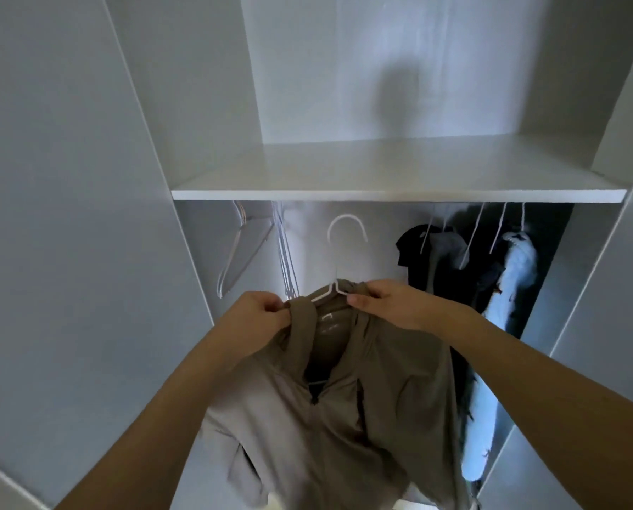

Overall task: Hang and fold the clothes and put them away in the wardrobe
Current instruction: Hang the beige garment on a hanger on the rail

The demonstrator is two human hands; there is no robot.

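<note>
A tan hooded zip top [329, 428] hangs on a white wire hanger [346, 230], held up in front of the open white wardrobe [86, 215]. My left hand [256, 318] pinches the left side of the top's collar. My right hand [385, 301] grips the right side of the collar, close to the hanger's neck. The hanger's hook stands free just below the shelf [399, 195]. The rail is hidden behind the shelf edge.
Several empty white hangers [248, 248] hang at the left of the compartment. Dark, grey and white garments [491, 281] hang at the right. The gap between them lies behind the hook. The wardrobe's side panels frame both sides.
</note>
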